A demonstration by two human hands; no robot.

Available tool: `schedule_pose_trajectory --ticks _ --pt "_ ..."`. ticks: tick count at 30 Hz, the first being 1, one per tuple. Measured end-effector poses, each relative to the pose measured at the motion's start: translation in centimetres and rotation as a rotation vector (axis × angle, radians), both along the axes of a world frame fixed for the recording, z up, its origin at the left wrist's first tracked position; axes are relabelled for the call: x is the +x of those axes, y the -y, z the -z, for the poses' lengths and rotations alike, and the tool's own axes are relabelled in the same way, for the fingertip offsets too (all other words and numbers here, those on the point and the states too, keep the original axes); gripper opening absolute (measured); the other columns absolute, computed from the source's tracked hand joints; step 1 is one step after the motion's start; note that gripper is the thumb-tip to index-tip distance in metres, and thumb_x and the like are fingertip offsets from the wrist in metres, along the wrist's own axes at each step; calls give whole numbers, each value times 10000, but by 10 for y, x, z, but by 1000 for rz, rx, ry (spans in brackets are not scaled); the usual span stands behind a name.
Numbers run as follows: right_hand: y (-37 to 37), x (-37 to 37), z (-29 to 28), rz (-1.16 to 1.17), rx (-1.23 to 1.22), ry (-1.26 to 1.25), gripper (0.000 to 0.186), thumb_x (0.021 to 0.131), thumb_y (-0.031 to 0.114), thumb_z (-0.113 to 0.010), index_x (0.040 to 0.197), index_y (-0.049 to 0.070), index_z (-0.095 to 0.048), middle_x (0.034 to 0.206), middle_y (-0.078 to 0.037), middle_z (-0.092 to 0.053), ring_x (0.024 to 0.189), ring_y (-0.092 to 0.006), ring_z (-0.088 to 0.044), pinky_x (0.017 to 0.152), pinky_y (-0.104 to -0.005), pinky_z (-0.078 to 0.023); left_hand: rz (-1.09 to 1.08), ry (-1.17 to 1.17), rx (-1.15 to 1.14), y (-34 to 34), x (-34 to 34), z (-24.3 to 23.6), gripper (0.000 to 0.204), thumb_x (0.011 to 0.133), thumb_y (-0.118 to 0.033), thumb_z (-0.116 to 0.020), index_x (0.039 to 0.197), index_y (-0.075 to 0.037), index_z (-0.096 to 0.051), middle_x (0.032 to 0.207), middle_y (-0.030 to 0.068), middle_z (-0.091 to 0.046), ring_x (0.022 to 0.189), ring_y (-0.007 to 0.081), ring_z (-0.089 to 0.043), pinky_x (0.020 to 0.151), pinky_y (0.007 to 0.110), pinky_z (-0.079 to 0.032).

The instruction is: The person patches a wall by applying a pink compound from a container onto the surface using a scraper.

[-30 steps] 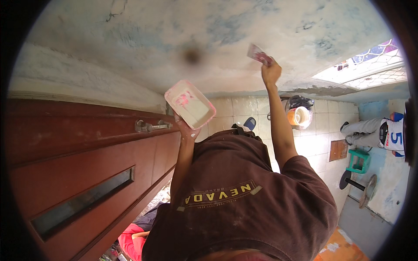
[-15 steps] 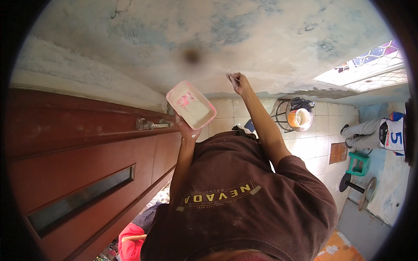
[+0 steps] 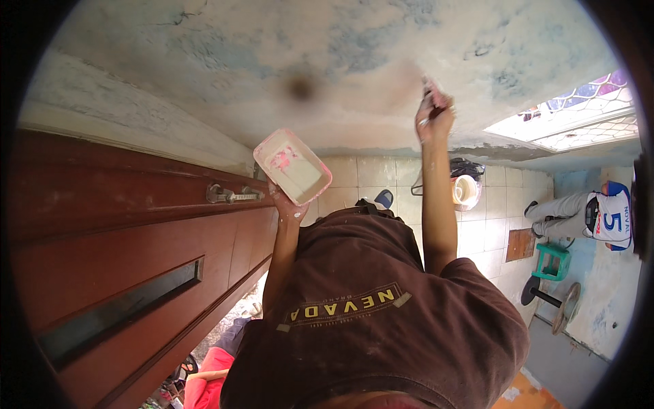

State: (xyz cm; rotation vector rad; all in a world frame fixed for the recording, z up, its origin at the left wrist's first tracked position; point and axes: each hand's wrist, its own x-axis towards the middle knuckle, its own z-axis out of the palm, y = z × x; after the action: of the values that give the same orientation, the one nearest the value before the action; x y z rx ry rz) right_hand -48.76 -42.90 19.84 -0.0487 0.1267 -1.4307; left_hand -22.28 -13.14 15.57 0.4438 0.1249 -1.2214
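From my remote feed, my left hand (image 3: pixel 289 208) grips a pink tray (image 3: pixel 293 165) from below, holding it up beside the brown door (image 3: pixel 116 252). The tray's pale inside, smeared with pink, faces the camera, and its lower corner rests in my fingers. My right hand (image 3: pixel 434 117) is raised at arm's length and clenched round a small tool (image 3: pixel 428 92) whose tip meets the wall (image 3: pixel 327 61); the tool is too blurred for me to tell its kind. The wall is pale plaster mottled with blue, with a dark round spot (image 3: pixel 300 87) between tray and right hand. A metal bolt (image 3: pixel 235 195) sits on the door just left of my left wrist, and a dark glazed slot (image 3: pixel 122 307) runs lower down the panel. My brown shirt (image 3: pixel 368 320) fills the lower middle of the view. On the tiled floor (image 3: pixel 490 225) beyond my right arm stands a bucket (image 3: pixel 466 191), near it a green stool (image 3: pixel 552 260). At the right edge another person (image 3: pixel 593 215) in a white and blue top and grey trousers is well apart from my hands. A patterned window (image 3: pixel 579 116) glows above them.
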Motion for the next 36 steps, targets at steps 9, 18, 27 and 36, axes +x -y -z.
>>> schedule_pose_trajectory --ticks 9,18,27,36 --pt "-13 135 147 -446 547 -238 287 897 -6 -444 1087 -205 -527 1085 -299 -632 1025 -389 -665 928 -375 -605 113 1 -113 15 -13 -27 516 964 -500 -570 1370 -184 -549 1342 35 -618 1235 269 -595 1061 519 -478" --pt "48 -6 -46 -249 -22 235 376 939 -55 -421 1271 -232 -427 1286 -347 -545 1128 -399 -624 1018 -401 -573 17 14 -24 1 -3 -1 527 964 -516 -570 1354 -163 -557 1307 39 -633 1205 268 -613 1037 504 -499" --pt "5 60 153 -356 374 -441 233 934 41 -420 1015 -97 -588 1122 -263 -676 1020 -326 -680 928 -396 -591 -18 18 -67 2 -7 -15 517 966 -510 -569 1343 -156 -567 1295 44 -641 1189 280 -620 1046 517 -486" --pt "72 99 53 -238 -81 -596 163 945 60 -493 853 41 -626 983 -231 -718 597 -116 -592 563 -200 -515 -2 -38 -13 1 -2 1 597 947 -561 -590 1360 -130 -555 1308 59 -634 1186 276 -626 1035 509 -501"
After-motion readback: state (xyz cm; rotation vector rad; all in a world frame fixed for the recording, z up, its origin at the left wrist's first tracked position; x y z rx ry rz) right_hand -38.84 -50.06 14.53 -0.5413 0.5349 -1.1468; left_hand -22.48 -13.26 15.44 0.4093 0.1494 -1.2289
